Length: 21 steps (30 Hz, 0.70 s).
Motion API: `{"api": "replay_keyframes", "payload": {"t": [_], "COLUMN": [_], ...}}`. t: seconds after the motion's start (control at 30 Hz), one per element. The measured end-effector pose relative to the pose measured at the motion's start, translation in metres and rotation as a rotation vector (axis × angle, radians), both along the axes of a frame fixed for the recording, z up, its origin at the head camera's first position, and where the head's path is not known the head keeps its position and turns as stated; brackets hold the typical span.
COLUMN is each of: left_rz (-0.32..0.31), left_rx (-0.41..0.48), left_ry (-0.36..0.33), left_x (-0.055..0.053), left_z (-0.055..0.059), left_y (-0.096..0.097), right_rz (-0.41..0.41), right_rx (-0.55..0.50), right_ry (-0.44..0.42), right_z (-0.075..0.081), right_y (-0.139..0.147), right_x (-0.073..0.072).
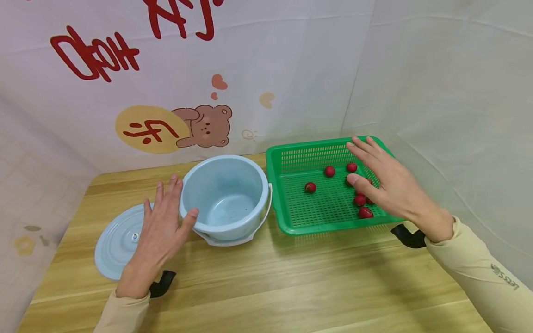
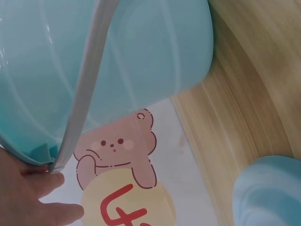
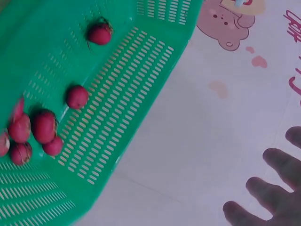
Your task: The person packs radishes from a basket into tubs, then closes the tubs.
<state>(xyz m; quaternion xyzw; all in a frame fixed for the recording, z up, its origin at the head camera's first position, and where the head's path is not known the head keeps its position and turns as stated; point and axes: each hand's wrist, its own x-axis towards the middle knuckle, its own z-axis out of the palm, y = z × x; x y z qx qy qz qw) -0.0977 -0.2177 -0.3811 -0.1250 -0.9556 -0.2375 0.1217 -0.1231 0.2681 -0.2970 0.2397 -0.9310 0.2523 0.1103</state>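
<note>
A light blue bucket (image 1: 226, 182) stands upright with its mouth uncovered and only tiny specks inside. Its pale handle (image 2: 87, 80) hangs down along the side. My left hand (image 1: 160, 231) is at the bucket's left rim, fingers extended; in the left wrist view the fingertips are right by the handle's joint. To the right, a green perforated basket (image 1: 333, 225) holds several red radishes (image 1: 310, 187), mostly gathered toward its right side. Over that side hovers my right hand (image 1: 387, 185), fingers straight and spread, holding nothing and hiding some radishes.
A round light blue lid (image 1: 114, 247) lies on the wooden table (image 1: 266, 291) left of the bucket, partly behind my left hand. A white printed sheet (image 1: 300, 78) with a cartoon bear (image 1: 206, 126) rises behind the table. Another pale sheet hangs on the right.
</note>
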Motion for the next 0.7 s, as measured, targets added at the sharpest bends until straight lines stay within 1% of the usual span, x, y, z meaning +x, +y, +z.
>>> {"api": "replay_keyframes", "payload": {"t": [0.13,0.33,0.5,0.7], "left_rz": [0.006,0.009,0.011,0.007], "left_rx": [0.004,0.012,0.013,0.014], "left_ry": [0.001,0.014,0.015,0.020], "left_x": [0.001,0.002,0.003,0.003], "left_z": [0.000,-0.002,-0.003,-0.004], "left_y": [-0.001,-0.001,0.000,0.002], "right_rz": [0.015,0.038,0.050,0.085], "right_rx": [-0.016,0.007,0.028,0.023], "right_ry": [-0.015,-0.002,-0.005,-0.010], "right_z": [0.008,0.015,0.013,0.005], "right_y": [0.002,0.003,0.003,0.003], "right_x": [-0.008,-0.021,-0.033,-0.047]}}
